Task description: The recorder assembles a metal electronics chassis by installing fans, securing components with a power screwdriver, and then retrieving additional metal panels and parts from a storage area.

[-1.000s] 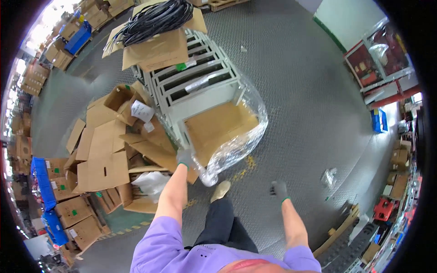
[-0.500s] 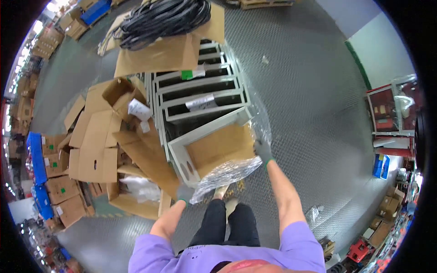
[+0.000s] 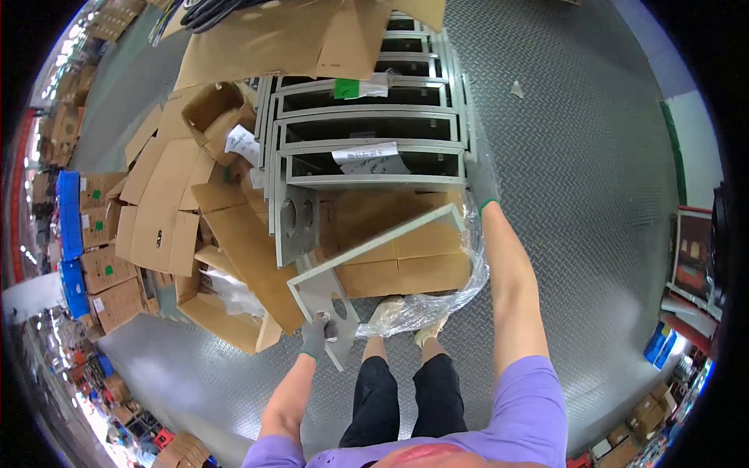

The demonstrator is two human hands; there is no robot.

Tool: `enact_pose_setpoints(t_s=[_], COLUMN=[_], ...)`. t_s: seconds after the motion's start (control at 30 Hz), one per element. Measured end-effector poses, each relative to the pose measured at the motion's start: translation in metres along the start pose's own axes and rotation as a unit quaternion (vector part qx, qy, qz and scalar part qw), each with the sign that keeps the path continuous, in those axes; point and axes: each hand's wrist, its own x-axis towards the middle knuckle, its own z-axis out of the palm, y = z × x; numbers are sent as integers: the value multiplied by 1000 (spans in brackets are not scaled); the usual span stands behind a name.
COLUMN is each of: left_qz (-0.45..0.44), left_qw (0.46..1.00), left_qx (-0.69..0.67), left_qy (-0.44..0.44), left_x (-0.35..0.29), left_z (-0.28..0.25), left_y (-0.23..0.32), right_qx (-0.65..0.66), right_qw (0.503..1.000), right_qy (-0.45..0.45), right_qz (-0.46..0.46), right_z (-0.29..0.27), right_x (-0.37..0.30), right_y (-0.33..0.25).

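A light grey metal frame point(image 3: 382, 246) lies tilted in front of me, its near end plate pierced by round and oval holes. My left hand point(image 3: 316, 337), in a grey glove, is closed on that end plate. At the right side of a row of similar frames point(image 3: 374, 184), my gloved right hand point(image 3: 484, 186) touches crumpled clear plastic film point(image 3: 417, 312). Its fingers blend into the film, and their grip is hard to make out. Brown cardboard point(image 3: 433, 269) shows beneath the tilted frame. A paper sheet point(image 3: 365, 158) rests on the nearest frame of the row.
An open carton point(image 3: 265, 47) with black cables point(image 3: 226, 11) sits over the row's far end. Flattened cardboard point(image 3: 160, 226) and an open box point(image 3: 195, 292) crowd the left. Blue bins point(image 3: 69, 214) stand farther left, and a red rack point(image 3: 694, 249) at far right.
The near frame has separated from the row and turned, its left end coming toward me. My left hand has taken hold of its end plate. My right hand has moved farther away along the film.
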Motion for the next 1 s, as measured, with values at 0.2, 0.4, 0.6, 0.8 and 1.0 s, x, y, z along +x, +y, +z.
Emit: enact_pose_setpoints(t_s=[0.2, 0.4, 0.6, 0.8, 1.0], left_qz=[36, 45, 26, -7, 23], left_qw=[995, 997, 992, 985, 975], left_qx=[87, 17, 94, 123, 201], left_qy=[25, 64, 81, 118, 90], left_x=[2, -45, -94, -120, -152], left_z=[-60, -75, -87, -101, -112], left_y=[-32, -21, 29, 62, 92], right_qx=[264, 409, 347, 281, 401], right_qw=[958, 894, 923, 955, 916], right_qy=[-103, -181, -166, -25, -1], right_qz=[-47, -19, 7, -97, -28], right_z=[17, 23, 21, -4, -37], right_x=[-17, 31, 49, -13, -81], right_y=[-44, -42, -25, -12, 12])
